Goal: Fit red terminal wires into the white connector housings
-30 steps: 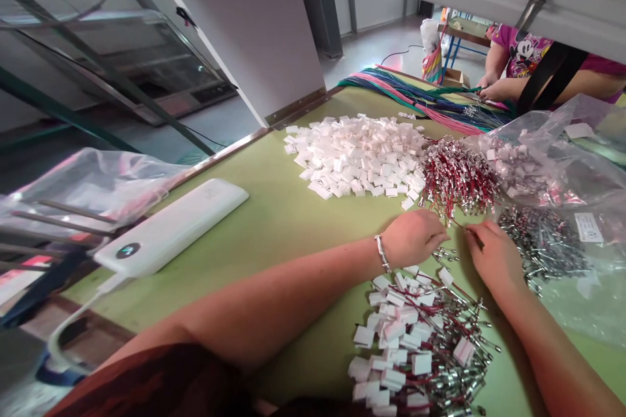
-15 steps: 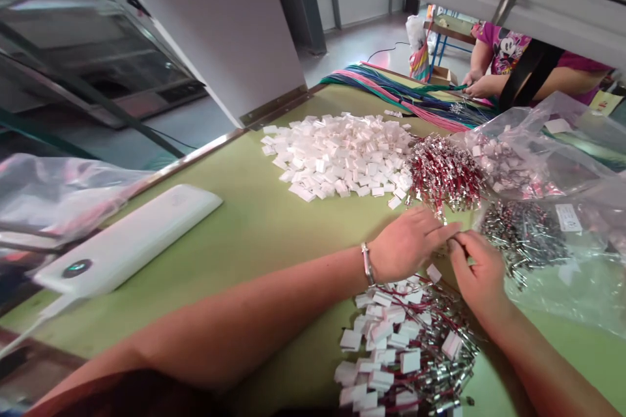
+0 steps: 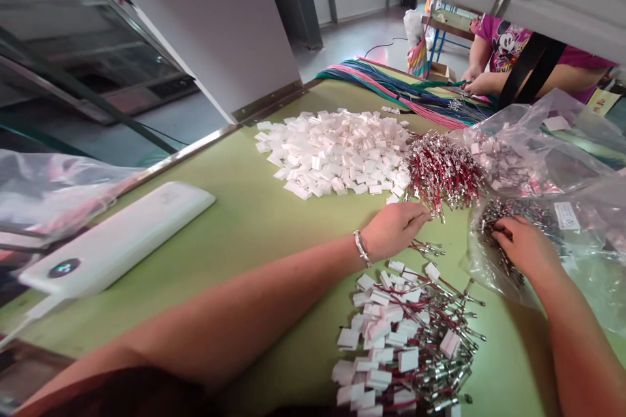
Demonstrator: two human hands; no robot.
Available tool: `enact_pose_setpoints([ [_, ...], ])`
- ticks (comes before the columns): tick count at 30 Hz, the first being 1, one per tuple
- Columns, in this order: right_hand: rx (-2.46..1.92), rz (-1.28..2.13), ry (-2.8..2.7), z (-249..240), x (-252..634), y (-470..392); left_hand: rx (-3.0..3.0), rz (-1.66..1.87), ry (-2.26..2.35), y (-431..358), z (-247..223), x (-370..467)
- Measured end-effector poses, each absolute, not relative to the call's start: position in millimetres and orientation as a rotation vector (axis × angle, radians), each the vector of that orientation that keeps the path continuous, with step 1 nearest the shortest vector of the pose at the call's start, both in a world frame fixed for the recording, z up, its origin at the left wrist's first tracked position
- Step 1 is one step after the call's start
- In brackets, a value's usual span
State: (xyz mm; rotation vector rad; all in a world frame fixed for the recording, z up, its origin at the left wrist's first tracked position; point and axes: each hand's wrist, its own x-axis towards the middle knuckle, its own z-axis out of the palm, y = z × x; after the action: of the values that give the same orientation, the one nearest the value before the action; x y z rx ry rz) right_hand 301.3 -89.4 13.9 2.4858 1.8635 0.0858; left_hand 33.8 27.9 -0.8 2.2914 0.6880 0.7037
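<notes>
My left hand [image 3: 394, 231] is closed in a pinch just below a pile of short red wires with metal ends [image 3: 443, 169]; what its fingertips hold is too small to make out. Several wire ends [image 3: 428, 247] stick out beneath that hand. My right hand [image 3: 531, 244] reaches over dark metal pieces [image 3: 503, 260] in a clear plastic bag, with a gap between its thumb and forefinger. Below both hands lies a heap of red wires joined to white connector housings [image 3: 379, 378] and metal tubular ends. Loose white housings [image 3: 337, 153] form a large pile farther back.
A white power bank [image 3: 122, 234] with a cable lies on the left of the green table [image 3: 235, 228]. Another clear bag [image 3: 518, 159] holds white pieces. Bundled coloured cables [image 3: 391, 88] lie at the back, where a co-worker's hands [image 3: 479, 81] hold some.
My hands were together over the table and have parted. The right moved right to the bag of metal pieces; the left drew back slightly left, uncovering wire ends beneath it.
</notes>
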Motion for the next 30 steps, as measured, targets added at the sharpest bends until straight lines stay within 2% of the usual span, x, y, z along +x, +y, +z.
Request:
enact_pose_setpoints([
  [8,2.644,0.16,2.121,23,288,-91,2.186,0.656,0.673,25,6,35],
  [13,2.672,-0.243,2.598,22,223,-90,2.207,0.56,0.64,13,10,36],
  [17,2.657,-0.257,2.752,17,191,-90,2.216,0.515,0.638,10,9,35],
  [21,2.61,-0.347,2.776,18,193,-90,2.325,0.472,0.622,13,5,32],
  [25,2.493,-0.665,2.674,23,196,-93,2.703,0.429,0.428,15,5,27],
  [30,2.627,-1.066,2.423,25,194,-92,2.888,0.354,0.32,15,8,28],
])
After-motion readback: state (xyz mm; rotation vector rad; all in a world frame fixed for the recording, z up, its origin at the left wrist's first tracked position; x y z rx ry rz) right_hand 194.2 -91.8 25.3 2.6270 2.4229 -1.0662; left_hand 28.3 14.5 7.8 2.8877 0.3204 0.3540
